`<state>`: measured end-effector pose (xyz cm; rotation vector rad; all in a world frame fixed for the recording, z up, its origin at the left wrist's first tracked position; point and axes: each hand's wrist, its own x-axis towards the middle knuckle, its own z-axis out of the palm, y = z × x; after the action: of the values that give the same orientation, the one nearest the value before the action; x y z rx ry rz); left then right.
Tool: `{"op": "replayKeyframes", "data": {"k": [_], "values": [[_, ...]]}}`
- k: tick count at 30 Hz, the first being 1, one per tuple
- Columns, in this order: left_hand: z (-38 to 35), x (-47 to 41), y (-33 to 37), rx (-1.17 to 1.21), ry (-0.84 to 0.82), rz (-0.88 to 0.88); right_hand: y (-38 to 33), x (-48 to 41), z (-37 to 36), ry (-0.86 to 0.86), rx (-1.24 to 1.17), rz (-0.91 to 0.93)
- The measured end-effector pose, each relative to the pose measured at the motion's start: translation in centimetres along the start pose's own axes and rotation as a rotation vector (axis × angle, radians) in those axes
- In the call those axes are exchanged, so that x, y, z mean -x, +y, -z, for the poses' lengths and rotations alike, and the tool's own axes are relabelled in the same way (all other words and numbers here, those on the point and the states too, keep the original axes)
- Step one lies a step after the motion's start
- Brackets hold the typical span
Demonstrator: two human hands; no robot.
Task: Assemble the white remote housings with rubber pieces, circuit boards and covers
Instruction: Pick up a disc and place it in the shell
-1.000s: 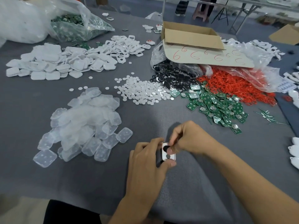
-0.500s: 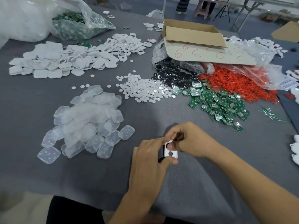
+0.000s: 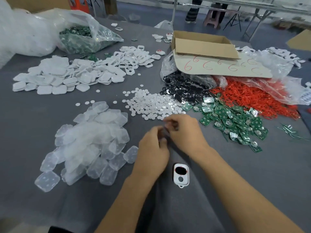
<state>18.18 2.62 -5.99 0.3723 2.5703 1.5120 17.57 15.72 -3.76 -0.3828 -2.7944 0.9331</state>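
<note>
Housing (image 3: 181, 175) now released, lower centre; our left hand (image 3: 152, 153) and right hand (image 3: 183, 130) have moved toward the white discs (image 3: 151, 103), probably for the next part; we cannot tell their grips through the blur

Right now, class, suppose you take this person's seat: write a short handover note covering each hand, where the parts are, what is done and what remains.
Left hand: over the table, fingers curled, blurred; grip unclear.
Right hand: just beyond it, near the white discs; grip equally unclear.
White housing: lies free between the forearms.
Done: black piece sits in its large opening; the small round hole looks empty.
Left: rubber piece from the clear pile, green circuit board, white cover.
</note>
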Motion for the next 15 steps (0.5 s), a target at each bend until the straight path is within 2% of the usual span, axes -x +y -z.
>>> {"op": "replayKeyframes", "data": {"k": [4,8,12,15], "values": [[-1.7,-4.2,-0.3,-0.035,0.216,-0.01,0.3,-3.4,-2.6,0.035,0.108,0.048],[-2.6,-4.9,-1.7,-0.016,0.313,-0.123,1.8,-3.6,-3.3,0.058,0.097,0.077],[-2.2,-4.7,-1.6,0.066,0.274,-0.208,2.2,-1.6,-2.1,0.162,-0.15,0.052],[-1.5,-3.5,-0.8,0.293,0.144,-0.16,2.7,1.2,-0.4,0.178,-0.357,0.003]]}}
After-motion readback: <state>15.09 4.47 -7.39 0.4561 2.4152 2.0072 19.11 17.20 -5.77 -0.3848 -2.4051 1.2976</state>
